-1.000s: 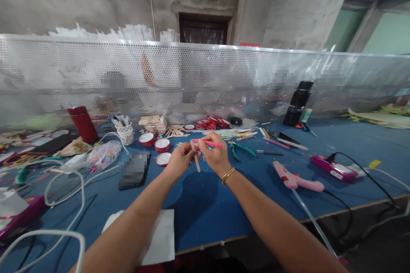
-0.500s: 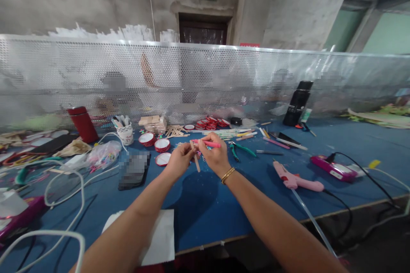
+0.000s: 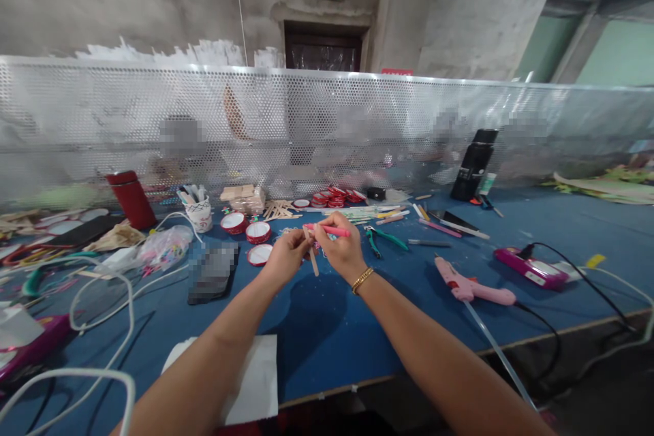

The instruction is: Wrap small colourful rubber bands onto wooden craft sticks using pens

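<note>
One wooden stick (image 3: 314, 264) is pinched in the left hand (image 3: 286, 256) over the blue table (image 3: 357, 347); the right hand (image 3: 346, 250) pinches a pink marker (image 3: 334, 230), its tip near the stick's upper end. Right of the stick lie green pliers (image 3: 392, 238) and, farther, a pink glue gun (image 3: 475, 290).

- One left hand (image 3: 287, 255), one right hand (image 3: 345, 248)
- One held stick (image 3: 313, 263)
- One pink marker (image 3: 340, 231)
- One red bottle (image 3: 133, 203) far left, one black bottle (image 3: 471, 167) far right
- One pink glue gun (image 3: 485, 291), right
- One left magenta box (image 3: 48, 344), one right magenta box (image 3: 531, 269)
</note>
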A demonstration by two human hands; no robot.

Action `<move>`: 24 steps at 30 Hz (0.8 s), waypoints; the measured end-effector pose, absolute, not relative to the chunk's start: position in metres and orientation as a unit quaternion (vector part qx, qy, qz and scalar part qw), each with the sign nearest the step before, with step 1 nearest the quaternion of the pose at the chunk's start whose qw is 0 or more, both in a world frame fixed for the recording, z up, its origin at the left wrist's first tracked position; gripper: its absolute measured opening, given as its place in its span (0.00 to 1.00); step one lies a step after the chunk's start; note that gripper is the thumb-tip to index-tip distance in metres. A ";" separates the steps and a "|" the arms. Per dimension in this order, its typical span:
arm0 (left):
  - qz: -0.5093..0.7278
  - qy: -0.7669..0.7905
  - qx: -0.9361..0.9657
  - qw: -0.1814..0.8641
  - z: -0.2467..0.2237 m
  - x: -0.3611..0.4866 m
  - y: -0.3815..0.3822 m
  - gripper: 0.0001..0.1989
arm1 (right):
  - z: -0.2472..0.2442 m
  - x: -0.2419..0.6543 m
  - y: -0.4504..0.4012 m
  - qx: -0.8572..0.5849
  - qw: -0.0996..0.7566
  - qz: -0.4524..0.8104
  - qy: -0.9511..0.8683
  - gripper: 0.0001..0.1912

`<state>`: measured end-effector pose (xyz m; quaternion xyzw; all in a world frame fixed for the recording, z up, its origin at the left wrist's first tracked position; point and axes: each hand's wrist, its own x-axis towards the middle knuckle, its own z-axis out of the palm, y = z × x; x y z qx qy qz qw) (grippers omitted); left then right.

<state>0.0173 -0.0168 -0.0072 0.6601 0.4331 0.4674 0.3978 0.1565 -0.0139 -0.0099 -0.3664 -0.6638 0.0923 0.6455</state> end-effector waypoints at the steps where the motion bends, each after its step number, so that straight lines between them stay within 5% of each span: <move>1: 0.468 0.435 0.659 0.397 -0.007 0.017 -0.017 0.14 | -0.010 0.157 -0.014 -0.369 0.645 0.092 -0.663 0.07; 24: 0.471 0.430 0.655 0.406 -0.009 0.016 -0.015 0.14 | -0.009 0.157 -0.014 -0.375 0.642 0.093 -0.663 0.07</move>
